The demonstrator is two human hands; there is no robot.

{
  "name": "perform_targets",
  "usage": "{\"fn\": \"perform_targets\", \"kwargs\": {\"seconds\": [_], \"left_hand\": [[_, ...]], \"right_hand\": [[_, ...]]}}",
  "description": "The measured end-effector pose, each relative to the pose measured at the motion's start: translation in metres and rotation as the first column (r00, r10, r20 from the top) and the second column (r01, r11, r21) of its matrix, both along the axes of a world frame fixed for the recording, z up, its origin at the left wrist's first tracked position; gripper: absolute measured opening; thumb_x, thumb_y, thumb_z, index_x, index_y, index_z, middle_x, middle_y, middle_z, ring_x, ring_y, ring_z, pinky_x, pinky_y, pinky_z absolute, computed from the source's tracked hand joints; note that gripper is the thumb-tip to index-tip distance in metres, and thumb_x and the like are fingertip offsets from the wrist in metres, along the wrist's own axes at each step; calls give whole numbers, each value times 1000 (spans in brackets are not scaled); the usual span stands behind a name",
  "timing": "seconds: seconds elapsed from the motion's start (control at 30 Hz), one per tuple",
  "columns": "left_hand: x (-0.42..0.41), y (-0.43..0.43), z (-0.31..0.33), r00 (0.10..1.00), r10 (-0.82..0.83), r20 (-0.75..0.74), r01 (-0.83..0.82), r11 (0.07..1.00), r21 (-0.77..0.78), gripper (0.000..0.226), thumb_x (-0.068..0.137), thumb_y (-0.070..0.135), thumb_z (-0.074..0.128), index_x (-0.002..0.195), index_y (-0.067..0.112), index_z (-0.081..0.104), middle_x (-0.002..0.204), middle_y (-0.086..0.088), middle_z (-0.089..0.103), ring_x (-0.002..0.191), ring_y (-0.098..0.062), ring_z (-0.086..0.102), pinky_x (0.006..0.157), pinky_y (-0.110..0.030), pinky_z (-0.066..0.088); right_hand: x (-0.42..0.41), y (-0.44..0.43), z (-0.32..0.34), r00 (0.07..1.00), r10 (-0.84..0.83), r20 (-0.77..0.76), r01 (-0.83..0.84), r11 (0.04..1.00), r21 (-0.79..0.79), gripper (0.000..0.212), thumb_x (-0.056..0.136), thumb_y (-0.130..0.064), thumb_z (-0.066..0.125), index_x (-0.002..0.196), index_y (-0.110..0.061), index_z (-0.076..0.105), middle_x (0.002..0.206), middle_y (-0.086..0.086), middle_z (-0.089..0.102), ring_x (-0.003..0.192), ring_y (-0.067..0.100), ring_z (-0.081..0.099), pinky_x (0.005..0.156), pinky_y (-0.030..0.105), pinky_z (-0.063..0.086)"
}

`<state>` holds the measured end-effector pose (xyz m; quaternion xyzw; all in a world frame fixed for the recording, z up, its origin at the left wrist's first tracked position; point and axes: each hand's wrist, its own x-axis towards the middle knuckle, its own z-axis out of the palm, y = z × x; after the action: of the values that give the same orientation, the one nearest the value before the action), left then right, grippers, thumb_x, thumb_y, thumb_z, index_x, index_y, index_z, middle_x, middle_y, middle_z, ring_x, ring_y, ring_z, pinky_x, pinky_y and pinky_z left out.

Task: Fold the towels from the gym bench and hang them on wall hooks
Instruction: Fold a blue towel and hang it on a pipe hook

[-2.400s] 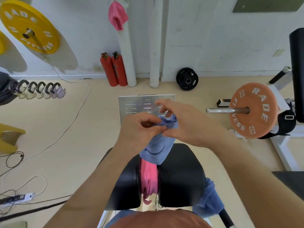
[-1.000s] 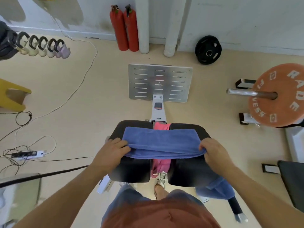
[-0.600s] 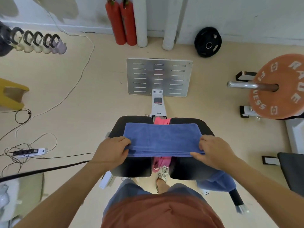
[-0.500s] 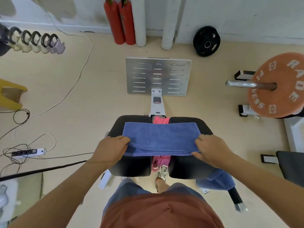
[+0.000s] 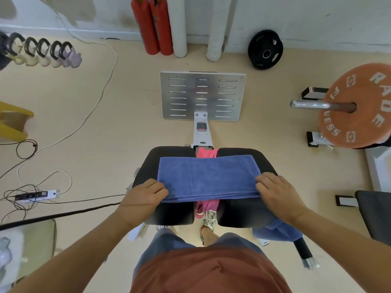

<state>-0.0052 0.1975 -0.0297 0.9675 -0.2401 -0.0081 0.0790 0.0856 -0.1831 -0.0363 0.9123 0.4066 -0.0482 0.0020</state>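
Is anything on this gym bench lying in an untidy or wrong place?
Yes. A pink towel is wedged in the gap between the two bench pads, and a second blue towel droops crumpled off the right pad's near side, unlike the folded blue towel.

Red extinguishers (image 5: 145, 28), orange plate (image 5: 364, 85), kettlebells (image 5: 45, 59)

I see the black 2-pad worktop (image 5: 169, 212): 1 folded blue towel (image 5: 208, 178) lies across both pads, pink towel (image 5: 206, 153) in the gap between them, second blue towel (image 5: 277, 231) hanging off the near right corner.
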Motion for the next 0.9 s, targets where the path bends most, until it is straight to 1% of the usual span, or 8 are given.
{"fn": "perform_targets", "kwargs": {"seconds": [0.13, 0.23, 0.3, 0.4, 0.47, 0.53, 0.67, 0.9], "left_hand": [[-7, -1, -12, 999, 48, -21, -48, 999, 3, 15, 65, 9, 74, 80, 11, 70, 84, -5, 68, 68, -23, 63, 54, -26, 53], [-16, -15, -17, 947, 304, -106, -316, 941, -121, 26, 83, 25, 49, 75, 13, 71, 83, 2, 66, 74, -20, 59, 66, -25, 50], [-14, -29, -15, 806, 543, -234, -584, 794, -169, 27, 88, 28, 55, 68, 15, 67, 77, 6, 62, 74, -16, 51, 66, -25, 45], [-9, -48, -9, 435, 771, -466, -898, 410, -160, 25, 89, 29, 61, 67, 18, 54, 68, 8, 54, 67, -14, 51, 62, -25, 33], [-10, -58, -5, 218, 809, -545, -975, 155, -159, 18, 86, 31, 65, 79, 18, 54, 70, 9, 57, 67, -12, 55, 61, -27, 34], [-10, -65, -2, 106, 798, -594, -987, 11, -162, 22, 82, 29, 70, 92, 17, 54, 76, 5, 60, 72, -17, 58, 61, -28, 37], [-3, -67, 3, 80, 787, -612, -988, -20, -154, 30, 77, 21, 74, 100, 13, 56, 87, 0, 60, 79, -20, 55, 67, -28, 38], [0, -65, 6, 2, 776, -631, -999, 22, 23, 19, 82, 33, 67, 78, 15, 61, 74, 2, 61, 74, -20, 57, 65, -28, 39]], "right_hand": [[-7, 1, -10, 993, -112, -32, 115, 989, 90, 30, 60, -6, 84, 82, -10, 64, 83, 7, 65, 68, 24, 60, 58, 32, 56], [-18, 7, -9, 956, -279, -88, 288, 948, 132, 5, 77, -13, 59, 80, -13, 63, 82, 2, 62, 69, 21, 57, 59, 32, 55], [-23, 16, -5, 867, -455, -204, 487, 860, 152, 14, 82, -21, 53, 75, -14, 64, 78, -3, 61, 70, 17, 54, 59, 29, 51], [-19, 29, 0, 637, -691, -343, 751, 656, 73, 39, 93, -35, 52, 62, -12, 58, 65, -1, 56, 63, 17, 51, 57, 32, 46], [-13, 34, 1, 480, -785, -392, 857, 516, 16, 42, 93, -37, 53, 62, -9, 56, 61, 4, 55, 59, 18, 51, 57, 34, 43], [-10, 38, 0, 335, -824, -456, 924, 383, -12, 28, 90, -32, 59, 74, -10, 57, 70, 4, 58, 62, 15, 51, 60, 33, 42], [-2, 46, -1, 225, -835, -502, 951, 300, -73, 19, 88, -28, 62, 93, -10, 56, 84, 7, 61, 73, 20, 56, 66, 32, 44], [22, 48, 7, 23, -802, -596, 931, 235, -280, 31, 80, -21, 66, 56, -10, 48, 54, 7, 43, 52, 21, 43, 51, 28, 34]]}}
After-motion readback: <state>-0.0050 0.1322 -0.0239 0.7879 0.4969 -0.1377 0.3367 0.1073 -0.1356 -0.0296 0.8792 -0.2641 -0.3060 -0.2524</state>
